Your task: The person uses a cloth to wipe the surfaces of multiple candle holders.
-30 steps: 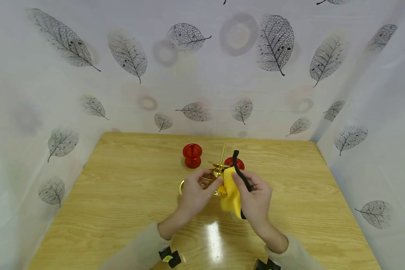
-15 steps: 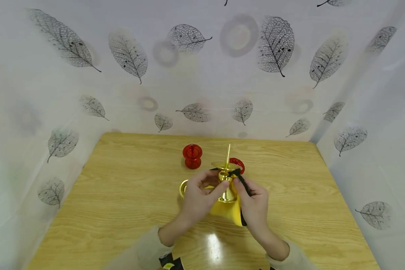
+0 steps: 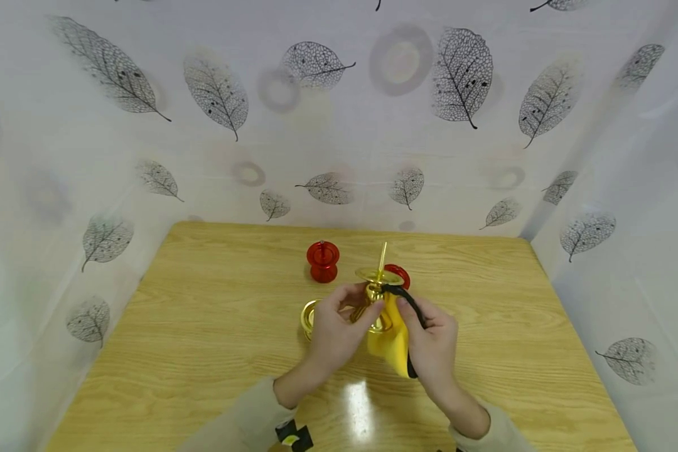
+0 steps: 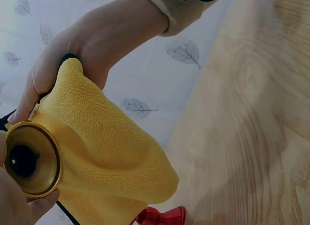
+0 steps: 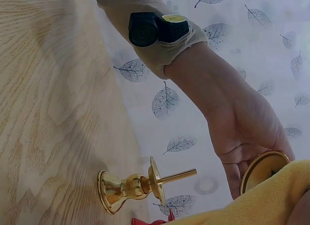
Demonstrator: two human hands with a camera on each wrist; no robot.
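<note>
My left hand (image 3: 336, 329) grips a shiny gold candlestick (image 3: 380, 276) by its body, a thin rod rising from its dish. In the left wrist view, its hollow round base (image 4: 54, 150) faces the camera with a dark inside. My right hand (image 3: 436, 339) pinches a yellow cloth (image 3: 394, 348) with black edging, beside and against the candlestick's right side. Folds of the cloth (image 5: 261, 200) partly cover the base in the right wrist view. Behind my left hand, a second gold candlestick (image 5: 131, 186) stands upright on the table.
A red candlestick (image 3: 323, 260) stands farther back on the wooden table (image 3: 215, 295). Another red piece (image 3: 398, 275) shows partly behind the held candlestick. A white sheet printed with leaves (image 3: 344, 125) hangs around the table's back and sides.
The held candlestick has come from a lean to nearly upright and shifted slightly right. The cloth spread under its base, then swung back to the right with my right hand.
</note>
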